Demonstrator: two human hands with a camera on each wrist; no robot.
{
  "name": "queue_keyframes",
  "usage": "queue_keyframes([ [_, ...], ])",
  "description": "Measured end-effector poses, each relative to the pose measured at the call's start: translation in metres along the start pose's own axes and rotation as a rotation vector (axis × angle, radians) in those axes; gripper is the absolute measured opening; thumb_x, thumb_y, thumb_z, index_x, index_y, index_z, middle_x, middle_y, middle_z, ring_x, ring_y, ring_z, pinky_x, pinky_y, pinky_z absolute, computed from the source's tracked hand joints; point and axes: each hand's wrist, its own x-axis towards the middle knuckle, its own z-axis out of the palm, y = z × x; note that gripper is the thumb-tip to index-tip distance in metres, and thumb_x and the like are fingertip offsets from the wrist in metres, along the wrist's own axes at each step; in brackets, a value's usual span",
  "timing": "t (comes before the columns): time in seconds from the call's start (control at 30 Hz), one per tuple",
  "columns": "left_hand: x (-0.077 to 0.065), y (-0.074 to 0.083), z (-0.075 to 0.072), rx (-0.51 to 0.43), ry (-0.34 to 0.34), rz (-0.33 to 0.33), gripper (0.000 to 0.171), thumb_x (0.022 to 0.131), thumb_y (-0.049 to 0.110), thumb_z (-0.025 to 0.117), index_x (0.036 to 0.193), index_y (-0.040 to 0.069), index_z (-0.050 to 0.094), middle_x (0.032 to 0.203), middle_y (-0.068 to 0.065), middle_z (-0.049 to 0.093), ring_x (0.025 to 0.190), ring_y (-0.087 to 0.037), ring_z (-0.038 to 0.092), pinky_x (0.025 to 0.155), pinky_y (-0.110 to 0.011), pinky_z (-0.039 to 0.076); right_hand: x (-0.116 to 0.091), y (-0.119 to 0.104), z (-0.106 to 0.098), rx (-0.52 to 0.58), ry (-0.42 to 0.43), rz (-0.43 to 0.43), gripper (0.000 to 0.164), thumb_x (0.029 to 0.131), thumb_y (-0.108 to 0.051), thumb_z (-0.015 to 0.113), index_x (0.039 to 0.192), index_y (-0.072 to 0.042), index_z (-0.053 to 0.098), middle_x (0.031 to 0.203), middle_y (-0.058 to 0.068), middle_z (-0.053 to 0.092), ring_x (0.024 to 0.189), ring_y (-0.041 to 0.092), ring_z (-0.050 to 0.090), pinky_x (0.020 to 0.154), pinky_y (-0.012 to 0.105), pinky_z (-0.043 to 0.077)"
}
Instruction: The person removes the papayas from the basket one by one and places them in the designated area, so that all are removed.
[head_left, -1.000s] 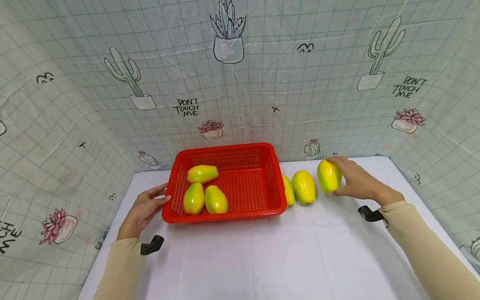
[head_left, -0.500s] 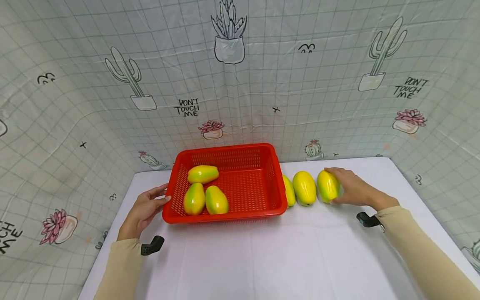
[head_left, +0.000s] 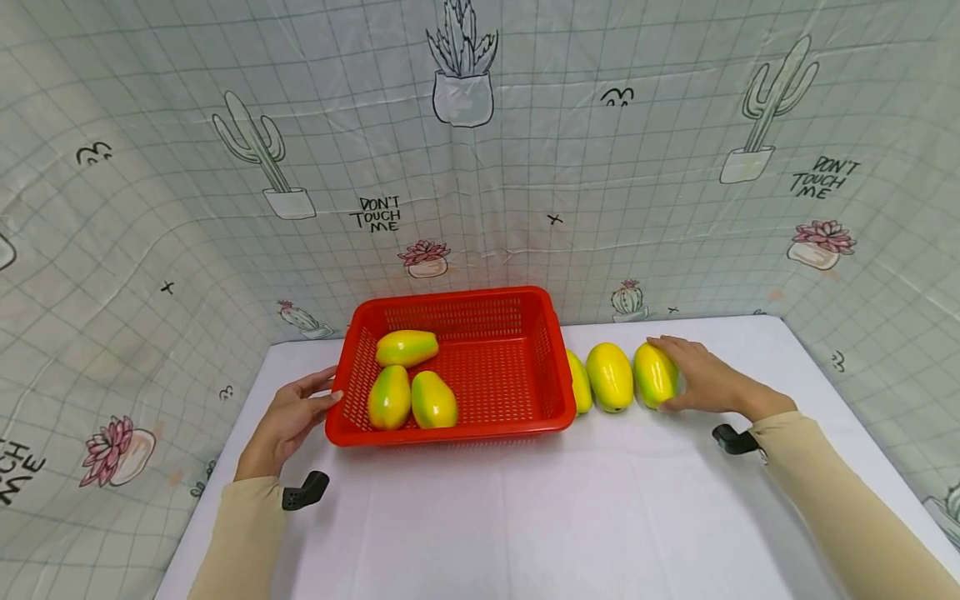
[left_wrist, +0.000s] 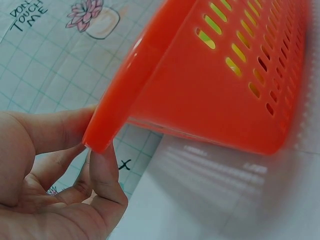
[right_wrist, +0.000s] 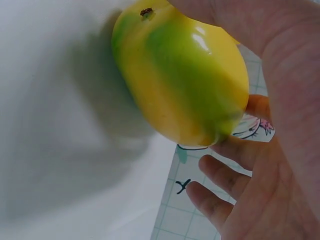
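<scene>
At the left end of the red plastic basket, my left hand pinches the rim; the left wrist view has the thumb and a bent finger on either side of it. On the right of the table, my right hand holds a glossy yellow-green papaya-shaped fruit between thumb and fingers. The right wrist view shows that fruit up close, its dark stem spot at one end, lower fingers spread away from it. Left of it lies a similar fruit, and another is partly hidden by the basket.
Inside the basket's left half lie three more such fruits, one at the back and two in front. A white cloth covers the table. Behind it hangs a grid-patterned curtain with cactus drawings.
My right hand has lowered the fruit to the table beside the other two, ending the row on the right. My left hand stays on the basket rim.
</scene>
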Motion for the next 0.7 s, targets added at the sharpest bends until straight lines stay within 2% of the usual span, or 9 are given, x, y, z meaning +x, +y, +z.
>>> queue_keyframes([
  [0.43, 0.0, -0.001, 0.001, 0.002, 0.004, 0.005, 0.066, 0.107, 0.012, 0.062, 0.167, 0.01, 0.032, 0.166, -0.024, 0.032, 0.13, -0.03, 0.053, 0.094, -0.02, 0.058, 0.006, -0.01, -0.014, -0.025, -0.02, 0.017, 0.106, 0.078, -0.029, 0.094, 0.156, 0.011, 0.035, 0.159, 0.04, 0.034, 0.141, 0.062, 0.033, 0.114, 0.077, 0.03],
  [0.7, -0.001, -0.001, 0.001, 0.007, 0.006, 0.007, 0.067, 0.107, 0.013, 0.062, 0.167, 0.01, 0.031, 0.167, -0.024, 0.032, 0.136, -0.033, 0.051, 0.104, -0.027, 0.055, 0.017, -0.034, -0.035, -0.058, 0.002, -0.014, 0.103, 0.082, -0.028, 0.093, 0.159, 0.006, 0.033, 0.161, 0.037, 0.032, 0.143, 0.06, 0.032, 0.115, 0.077, 0.03],
])
